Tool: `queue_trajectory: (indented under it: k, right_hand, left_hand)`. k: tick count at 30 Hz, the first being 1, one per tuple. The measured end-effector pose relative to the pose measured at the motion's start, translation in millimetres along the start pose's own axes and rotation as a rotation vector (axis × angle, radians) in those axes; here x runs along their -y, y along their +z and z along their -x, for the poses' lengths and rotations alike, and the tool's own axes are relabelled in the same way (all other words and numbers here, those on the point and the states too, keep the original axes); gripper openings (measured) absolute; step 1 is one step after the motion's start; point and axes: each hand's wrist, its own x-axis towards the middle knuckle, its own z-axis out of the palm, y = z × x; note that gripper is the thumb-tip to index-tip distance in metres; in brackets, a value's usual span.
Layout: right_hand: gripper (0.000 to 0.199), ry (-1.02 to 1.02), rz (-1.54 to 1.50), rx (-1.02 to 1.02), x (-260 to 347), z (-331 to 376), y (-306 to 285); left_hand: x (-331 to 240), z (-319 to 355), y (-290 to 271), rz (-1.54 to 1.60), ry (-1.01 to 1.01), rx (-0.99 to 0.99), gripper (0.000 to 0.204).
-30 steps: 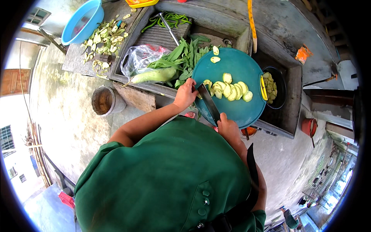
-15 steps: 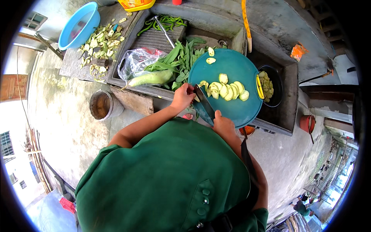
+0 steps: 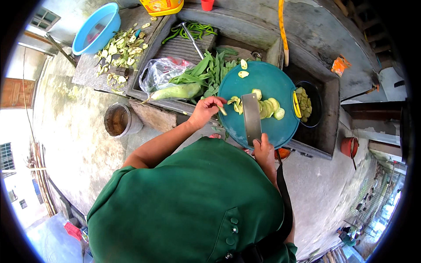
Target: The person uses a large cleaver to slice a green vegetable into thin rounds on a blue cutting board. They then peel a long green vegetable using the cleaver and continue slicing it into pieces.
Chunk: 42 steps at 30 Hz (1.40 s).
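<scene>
My right hand (image 3: 264,151) is wrapped round the handle of a cleaver (image 3: 251,116). Its broad blade lies over the round teal cutting board (image 3: 237,131), across a row of pale green vegetable slices (image 3: 275,104) and hiding part of it. At the board's left edge, my left hand (image 3: 205,111) pinches a small pale end piece of vegetable (image 3: 222,110) between its fingers. Small cut pieces (image 3: 236,103) lie just left of the blade. Two more slices (image 3: 243,70) rest near the board's far edge, and a yellow handle (image 3: 297,104) is on its right rim.
The board spans a concrete sink (image 3: 326,131). Right of it, a dark bowl (image 3: 315,118) holds cut pieces. To the left lie leafy greens (image 3: 210,72), a long pale green vegetable (image 3: 177,92), a plastic bag (image 3: 160,74) and green beans (image 3: 197,30). Peelings (image 3: 120,48) lie near a blue basin (image 3: 97,28).
The cleaver has moved from the board's left edge rightward over the slices, its blade turning more flat to view. My left hand stays near the left edge, now with the end piece visible.
</scene>
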Motion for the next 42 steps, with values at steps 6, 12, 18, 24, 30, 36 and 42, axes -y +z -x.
queue_trajectory:
  k: [6,12,18,24,30,36,42]
  right_hand:
    - [0.016,0.099,-0.175,-0.134,-9,4,-15]
    - [0.016,0.01,0.072,-0.181,-46,16,-8]
    - [0.017,0.105,-0.078,-0.159,-32,31,-10]
    - [0.017,0.05,-0.075,-0.176,-35,34,-11]
    - [0.02,-0.001,0.042,0.012,-18,22,-10]
    - [0.02,-0.195,0.281,0.07,-3,10,-5]
    - [0.019,-0.18,0.438,0.242,12,0,-1]
  left_hand:
    - [12,-25,16,0.269,-0.487,0.005,0.01]
    - [26,-44,67,-1.272,0.239,0.051,0.024]
    - [18,-47,79,-1.544,0.382,0.218,0.023]
    - [3,-51,44,-0.878,-0.058,0.251,0.012]
    - [4,-40,1,-1.247,-0.001,0.396,0.016]
    - [18,-16,3,-1.02,0.098,-0.076,0.016]
    - [29,15,-4,-0.864,-0.165,-0.162,0.023]
